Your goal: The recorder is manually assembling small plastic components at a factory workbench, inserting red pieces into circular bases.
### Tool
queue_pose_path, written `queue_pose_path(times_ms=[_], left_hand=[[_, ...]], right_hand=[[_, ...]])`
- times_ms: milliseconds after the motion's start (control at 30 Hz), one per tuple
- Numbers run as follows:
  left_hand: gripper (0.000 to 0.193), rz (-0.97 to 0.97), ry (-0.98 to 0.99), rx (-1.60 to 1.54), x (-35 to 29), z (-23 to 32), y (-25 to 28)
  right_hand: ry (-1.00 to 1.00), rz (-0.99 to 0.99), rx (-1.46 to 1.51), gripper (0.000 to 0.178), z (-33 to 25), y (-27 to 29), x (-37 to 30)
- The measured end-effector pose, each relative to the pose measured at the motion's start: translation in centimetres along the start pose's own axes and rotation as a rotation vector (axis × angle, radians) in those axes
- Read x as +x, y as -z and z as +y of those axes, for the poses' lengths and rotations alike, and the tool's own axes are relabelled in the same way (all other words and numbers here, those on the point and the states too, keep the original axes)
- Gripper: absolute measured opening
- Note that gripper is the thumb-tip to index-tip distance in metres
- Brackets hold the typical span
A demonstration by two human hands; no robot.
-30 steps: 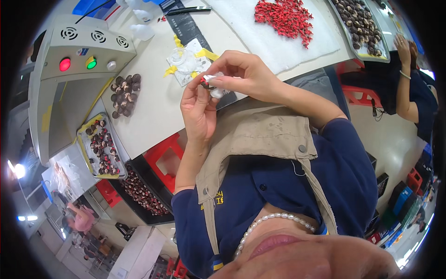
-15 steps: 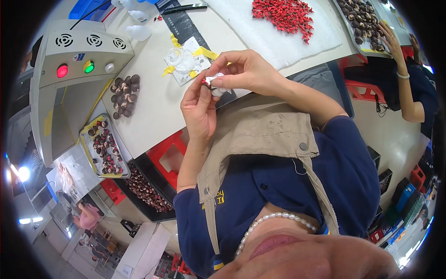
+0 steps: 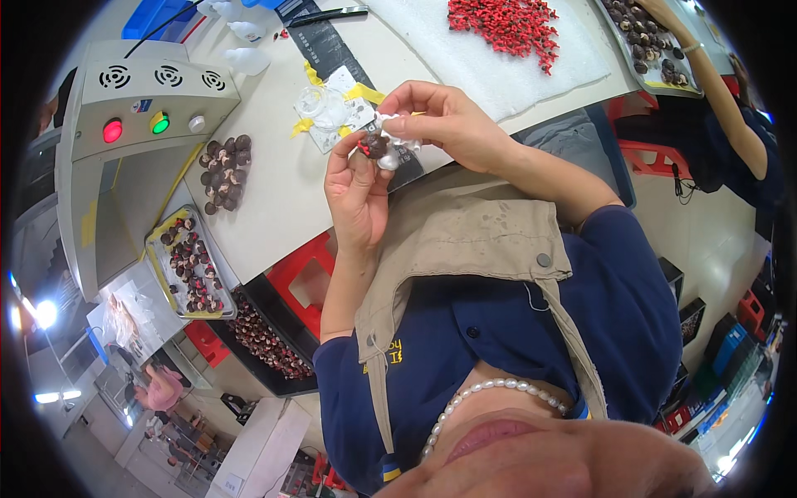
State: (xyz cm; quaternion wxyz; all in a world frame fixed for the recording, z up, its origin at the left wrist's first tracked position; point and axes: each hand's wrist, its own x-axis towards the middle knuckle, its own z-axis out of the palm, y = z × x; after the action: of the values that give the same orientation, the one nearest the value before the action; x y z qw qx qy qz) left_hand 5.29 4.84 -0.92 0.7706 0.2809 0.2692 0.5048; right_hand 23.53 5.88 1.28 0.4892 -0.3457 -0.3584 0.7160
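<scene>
My left hand [image 3: 355, 192] pinches a small dark brown part with a red tip [image 3: 373, 147] between thumb and fingers, in front of my chest at the table's near edge. My right hand [image 3: 444, 120] holds a small white cloth or wad [image 3: 392, 141] pressed against that part. Both hands meet over the white table [image 3: 282, 199], just below a clear round dish [image 3: 320, 106] lying on a card taped down with yellow tape.
A pile of dark brown parts [image 3: 222, 170] lies on the table to the left. A tray of similar parts [image 3: 189, 261] sits lower left. A grey control box [image 3: 137, 116] has red and green lamps. Red pieces [image 3: 502, 25] cover a white mat. Another person's arm [image 3: 714, 83] reaches toward a tray upper right.
Both hands have stayed together at the table edge. The dark part now shows more plainly between the left fingers, with the white wad turned against it.
</scene>
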Motion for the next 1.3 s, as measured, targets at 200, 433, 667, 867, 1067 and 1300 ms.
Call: queue_pose_path(times_ms=[200, 433, 667, 867, 1067, 1300], left_hand=[[0.03, 0.049, -0.027, 0.061, 0.0, -0.3, -0.8], [0.03, 0.017, -0.021, 0.018, 0.2, -0.4, -0.9], [0.043, 0.001, -0.017, 0.064, -0.1, -0.3, -0.7], [0.041, -0.037, 0.012, -0.005, 0.2, -0.5, -0.1], [0.035, -0.079, -0.014, -0.043, 0.4, 0.2, -0.4], [0.027, -0.083, -0.044, -0.081, 0.2, 0.2, -1.0]], right_hand=[[0.112, -0.052, -0.308, 0.02, -0.1, -0.7, -0.2], [0.085, -0.001, -0.065, 0.018, 0.6, -0.2, 0.3], [0.06, -0.021, 0.058, 0.019, 0.8, -0.4, -0.4], [0.052, -0.025, 0.062, 0.018, 1.2, 0.2, -0.2], [0.067, -0.019, 0.046, 0.019, 0.2, 0.0, -0.2], [0.06, -0.021, 0.038, 0.019, 0.3, -0.1, -0.7]])
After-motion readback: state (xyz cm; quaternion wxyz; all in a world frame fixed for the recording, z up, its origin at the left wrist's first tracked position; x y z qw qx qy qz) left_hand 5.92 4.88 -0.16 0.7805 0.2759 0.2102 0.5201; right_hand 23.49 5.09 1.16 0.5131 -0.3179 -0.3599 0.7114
